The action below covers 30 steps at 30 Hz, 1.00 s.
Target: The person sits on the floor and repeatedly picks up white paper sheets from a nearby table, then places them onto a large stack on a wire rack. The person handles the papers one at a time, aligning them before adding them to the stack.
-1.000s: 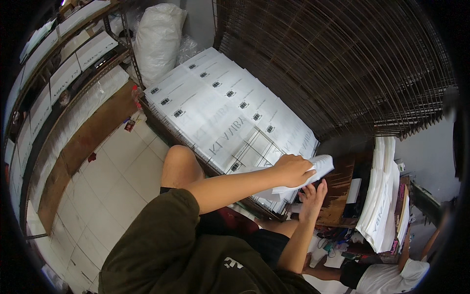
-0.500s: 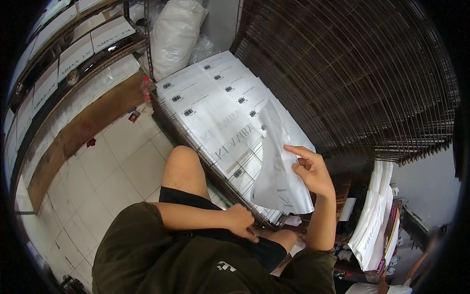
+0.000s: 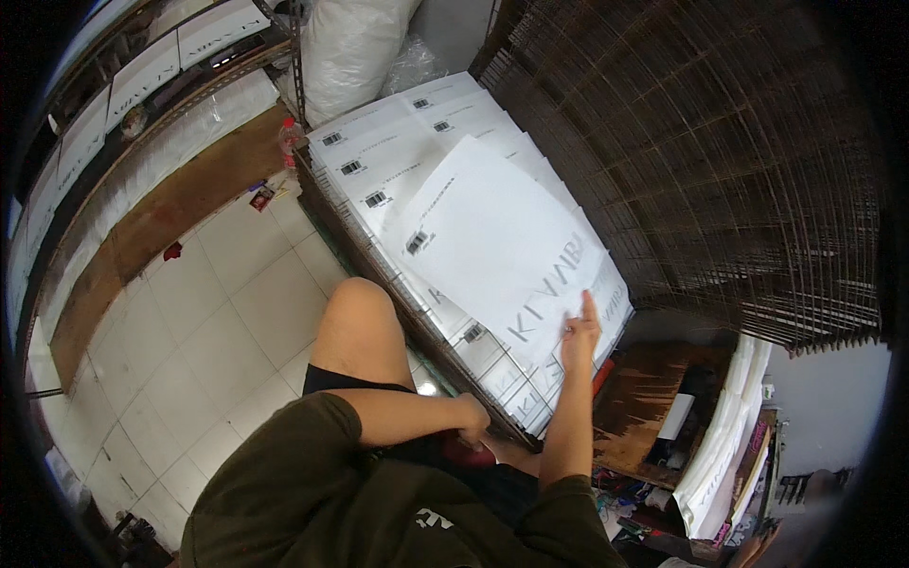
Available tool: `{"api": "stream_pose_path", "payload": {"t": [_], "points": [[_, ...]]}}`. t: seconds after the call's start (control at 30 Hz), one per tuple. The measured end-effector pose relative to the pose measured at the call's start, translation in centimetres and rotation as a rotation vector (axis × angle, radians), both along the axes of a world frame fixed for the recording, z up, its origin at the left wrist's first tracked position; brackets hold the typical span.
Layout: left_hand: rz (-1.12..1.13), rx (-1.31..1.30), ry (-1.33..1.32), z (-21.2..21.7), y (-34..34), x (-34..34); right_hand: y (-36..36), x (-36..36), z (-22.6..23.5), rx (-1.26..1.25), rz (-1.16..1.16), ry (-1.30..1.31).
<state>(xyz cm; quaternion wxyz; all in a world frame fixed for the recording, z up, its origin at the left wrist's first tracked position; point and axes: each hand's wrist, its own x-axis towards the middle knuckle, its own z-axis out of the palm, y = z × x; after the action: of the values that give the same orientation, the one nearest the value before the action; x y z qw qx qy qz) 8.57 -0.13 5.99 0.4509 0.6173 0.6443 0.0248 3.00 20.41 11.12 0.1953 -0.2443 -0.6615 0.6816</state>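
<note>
A white printed sheet (image 3: pixel 492 218), perhaps plastic or paper, lies askew over rows of similar overlapping sheets (image 3: pixel 379 151) on a wire rack (image 3: pixel 507 388). Dark lettering and a small barcode-like block mark its upper face. My right hand (image 3: pixel 579 341) is at the sheet's near right end, index finger stretched along it and thumb bent in, gripping its edge; the other fingers are partly hidden. My left hand (image 3: pixel 469 417) rests low by my lap with its fingers curled. A dark red thing (image 3: pixel 466 454) shows just beneath it; whether the fingers hold it is hidden.
Raised wire racks (image 3: pixel 691 170) stand tilted along the right side. A shelf of white boxes (image 3: pixel 142 85) curves along the left. White sacks (image 3: pixel 350 57) and a clear bottle (image 3: pixel 289 137) are beyond the rack. A stack of white sheets (image 3: pixel 724 445) hangs at lower right.
The sheet, curled and lifted before, now lies much flatter across the others, farther up the rack. My right hand has moved slightly left and down with it. My left hand stays by my lap.
</note>
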Motion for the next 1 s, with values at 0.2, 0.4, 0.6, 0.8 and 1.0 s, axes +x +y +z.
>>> {"api": "stream_pose_path", "payload": {"t": [0.2,0.4,0.6,0.8,1.0], "points": [[-0.128,-0.130,-0.092,1.2,0.4,0.3,-3.4,-1.2,-11.6,-0.243,-0.062,-0.104],[-0.133,-0.068,-0.138,0.2,1.1,0.7,-3.9,-0.8,-15.4,-0.207,-0.092,-0.163],[-0.160,-0.121,-0.167,1.2,1.4,0.5,-3.5,0.0,-16.0,-0.120,-0.047,-0.209],[-0.141,-0.032,-0.144,-1.1,1.9,1.8,-3.8,0.1,-16.1,-0.105,-0.057,-0.211],[-0.130,-0.003,-0.135,-0.8,1.7,1.8,-2.5,0.5,-18.3,-0.063,-0.073,-0.171]]}}
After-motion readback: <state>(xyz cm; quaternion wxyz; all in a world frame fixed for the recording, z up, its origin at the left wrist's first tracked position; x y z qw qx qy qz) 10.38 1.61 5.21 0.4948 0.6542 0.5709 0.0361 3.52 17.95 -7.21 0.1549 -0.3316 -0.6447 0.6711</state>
